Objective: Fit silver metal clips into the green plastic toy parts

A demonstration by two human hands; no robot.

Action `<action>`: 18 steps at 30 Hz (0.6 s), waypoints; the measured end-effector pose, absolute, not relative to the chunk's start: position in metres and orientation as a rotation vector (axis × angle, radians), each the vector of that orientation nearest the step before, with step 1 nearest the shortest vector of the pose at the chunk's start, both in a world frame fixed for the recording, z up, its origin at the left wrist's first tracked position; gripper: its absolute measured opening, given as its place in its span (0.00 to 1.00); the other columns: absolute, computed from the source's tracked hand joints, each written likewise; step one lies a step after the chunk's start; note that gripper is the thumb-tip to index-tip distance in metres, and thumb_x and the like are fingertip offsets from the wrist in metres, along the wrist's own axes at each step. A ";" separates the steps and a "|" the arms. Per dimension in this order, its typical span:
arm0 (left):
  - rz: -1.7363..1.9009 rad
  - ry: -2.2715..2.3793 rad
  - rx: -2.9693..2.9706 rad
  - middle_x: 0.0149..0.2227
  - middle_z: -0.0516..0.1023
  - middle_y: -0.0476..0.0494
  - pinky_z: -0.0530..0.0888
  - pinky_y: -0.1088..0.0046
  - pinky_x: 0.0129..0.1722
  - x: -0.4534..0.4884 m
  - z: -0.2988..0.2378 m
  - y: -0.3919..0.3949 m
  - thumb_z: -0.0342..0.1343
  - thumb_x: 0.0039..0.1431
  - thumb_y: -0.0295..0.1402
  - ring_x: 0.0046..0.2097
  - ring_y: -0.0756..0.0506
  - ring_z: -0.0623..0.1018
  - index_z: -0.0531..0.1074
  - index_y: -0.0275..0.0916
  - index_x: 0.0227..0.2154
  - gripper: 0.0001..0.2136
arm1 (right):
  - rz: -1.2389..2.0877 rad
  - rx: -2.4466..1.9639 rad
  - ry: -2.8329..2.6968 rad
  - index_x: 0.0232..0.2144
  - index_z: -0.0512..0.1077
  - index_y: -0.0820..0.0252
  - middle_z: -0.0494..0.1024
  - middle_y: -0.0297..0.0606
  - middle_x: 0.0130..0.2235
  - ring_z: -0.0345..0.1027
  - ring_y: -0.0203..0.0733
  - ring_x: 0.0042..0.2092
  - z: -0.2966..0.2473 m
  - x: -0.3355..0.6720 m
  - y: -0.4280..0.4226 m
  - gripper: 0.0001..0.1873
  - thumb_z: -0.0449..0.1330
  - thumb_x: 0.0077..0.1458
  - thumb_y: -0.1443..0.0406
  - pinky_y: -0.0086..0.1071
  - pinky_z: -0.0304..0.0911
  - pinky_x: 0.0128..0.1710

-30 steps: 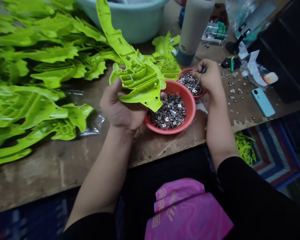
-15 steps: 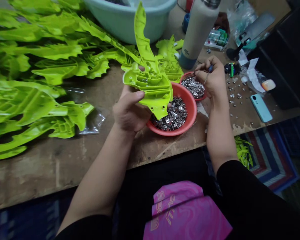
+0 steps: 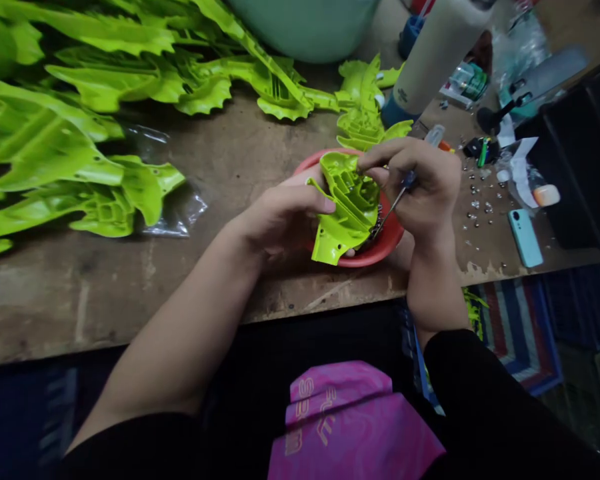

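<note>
Green part [image 3: 347, 205] held over red bowl [image 3: 389, 239]

With twelve o'clock straight ahead of us, the green part points its flat, two-holed end roughly towards seven and its rounded end towards twelve. The long axis that shows runs between those two; our right hand [image 3: 423, 183] covers the one-o'clock side, so we cannot tell how far the part reaches there. Our left hand [image 3: 290, 217] grips it from nine o'clock, thumb on its ribbed face, fingers beneath. Our right hand is closed around a thin-shafted tool [image 3: 409, 179], its shaft slanting towards seven, with finger and thumb pinched at the rounded end; we cannot tell whether anything sits between them.

The part is glossy yellow-green plastic, hollow on the side facing us, with parallel ribs slanting from about ten to four.

We work at a scuffed brown wooden table [image 3: 220, 157]. From the part, more green pieces [image 3: 100, 30] heap up at ten, and a clear plastic bag [image 3: 173, 227] lies at nine. A pale green basin [image 3: 310, 37] stands at twelve, a tall bottle [image 3: 433, 63] at one. Loose metal bits [image 3: 475, 205] and a turquoise phone [image 3: 525, 238] lie near three; a striped mat [image 3: 520, 340] shows below the table at four.
</note>
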State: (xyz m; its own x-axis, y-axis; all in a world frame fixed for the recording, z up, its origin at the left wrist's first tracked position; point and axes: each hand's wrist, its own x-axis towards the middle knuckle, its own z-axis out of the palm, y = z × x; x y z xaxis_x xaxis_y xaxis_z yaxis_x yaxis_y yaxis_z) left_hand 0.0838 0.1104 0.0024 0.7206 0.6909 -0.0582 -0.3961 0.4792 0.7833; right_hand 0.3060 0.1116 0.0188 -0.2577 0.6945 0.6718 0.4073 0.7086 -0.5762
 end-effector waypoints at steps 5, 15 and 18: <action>0.704 0.408 0.904 0.55 0.86 0.34 0.85 0.28 0.57 0.084 0.000 0.113 0.69 0.43 0.32 0.63 0.17 0.83 0.75 0.41 0.58 0.34 | 0.270 -0.814 -1.955 0.41 0.74 0.43 0.89 0.29 0.42 0.84 0.43 0.44 0.022 0.302 0.104 0.06 0.69 0.69 0.62 0.43 0.78 0.48; 0.652 0.398 0.902 0.49 0.86 0.35 0.87 0.35 0.54 0.085 -0.001 0.113 0.68 0.43 0.35 0.59 0.19 0.86 0.77 0.40 0.54 0.30 | 0.299 -0.901 -2.025 0.45 0.76 0.37 0.83 0.34 0.38 0.82 0.48 0.49 0.023 0.299 0.103 0.04 0.61 0.75 0.57 0.46 0.78 0.55; 0.635 0.363 0.905 0.52 0.86 0.33 0.88 0.32 0.53 0.083 -0.002 0.114 0.70 0.44 0.35 0.60 0.17 0.85 0.76 0.40 0.56 0.31 | 0.303 -0.835 -2.070 0.44 0.76 0.39 0.84 0.35 0.38 0.82 0.48 0.49 0.021 0.299 0.108 0.03 0.61 0.74 0.56 0.45 0.77 0.55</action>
State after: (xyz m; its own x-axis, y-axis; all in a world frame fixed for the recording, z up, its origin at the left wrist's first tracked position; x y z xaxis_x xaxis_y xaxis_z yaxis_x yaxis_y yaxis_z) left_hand 0.0834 0.1141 -0.0017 0.7615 0.6475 -0.0301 -0.3548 0.4552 0.8167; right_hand 0.2989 0.1077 0.0214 -0.4064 0.6601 0.6317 0.4511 0.7462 -0.4895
